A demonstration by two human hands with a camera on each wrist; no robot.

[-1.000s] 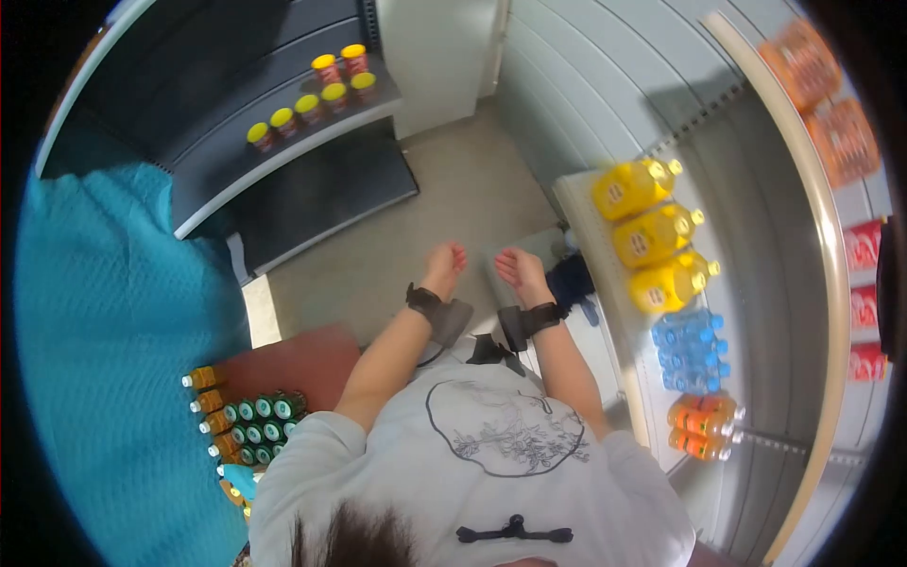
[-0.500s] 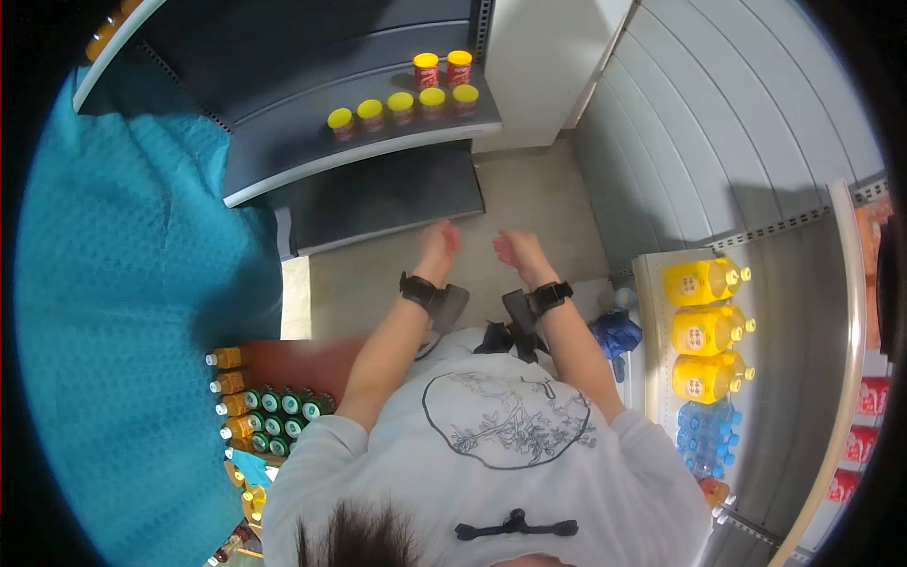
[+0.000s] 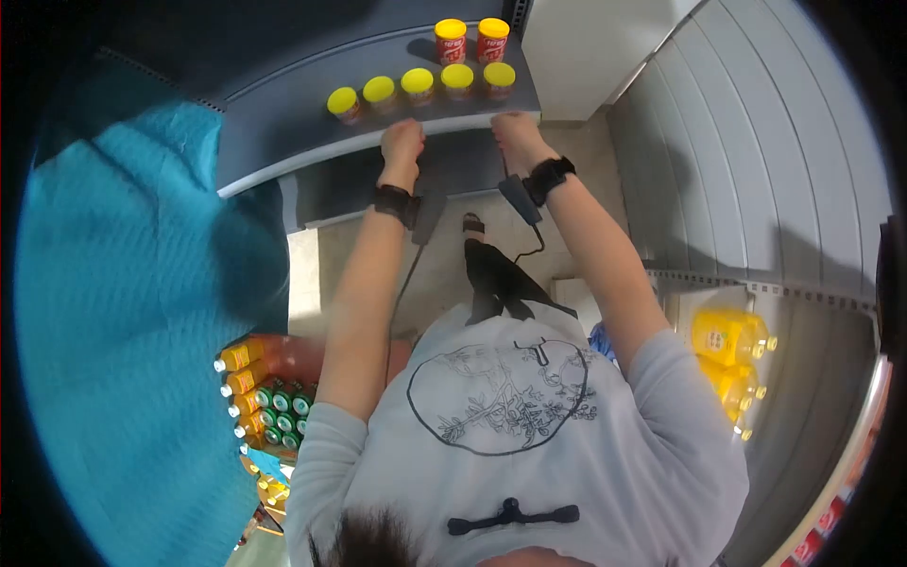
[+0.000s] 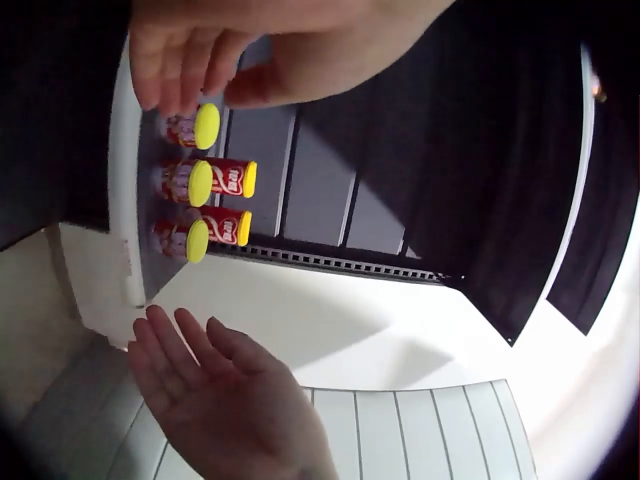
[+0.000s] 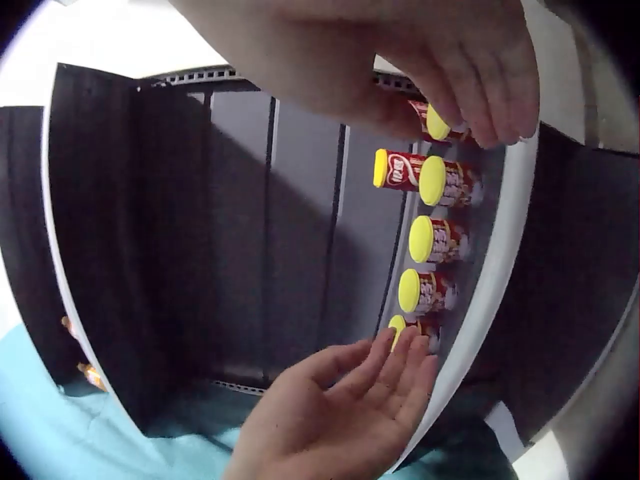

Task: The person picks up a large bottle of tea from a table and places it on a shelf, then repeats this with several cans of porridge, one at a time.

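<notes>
Several red cans with yellow lids (image 3: 418, 83) stand on a dark shelf (image 3: 283, 132), a front row with two taller cans (image 3: 451, 42) behind. My left hand (image 3: 402, 151) is at the shelf's front edge, below the row, holding nothing. To its right, my right hand (image 3: 519, 142) is at the same edge, near the row's right end, also holding nothing. In the left wrist view the left hand (image 4: 290, 50) and the facing right hand (image 4: 225, 405) have extended fingers. The right wrist view shows the right hand (image 5: 400, 70) above the left hand (image 5: 340, 410), both empty.
Teal cloth (image 3: 142, 312) hangs at the left. Green cans (image 3: 282, 416) and orange bottles (image 3: 244, 378) stand at lower left. Yellow bottles (image 3: 727, 337) are on a right-hand shelf. A lower shelf (image 3: 350, 184) lies under the can shelf; a slatted wall (image 3: 746, 161) stands at right.
Both hands have moved forward and apart, up to the front edge of the can shelf. The view has turned and shifted toward that shelf, and its cans appear closer.
</notes>
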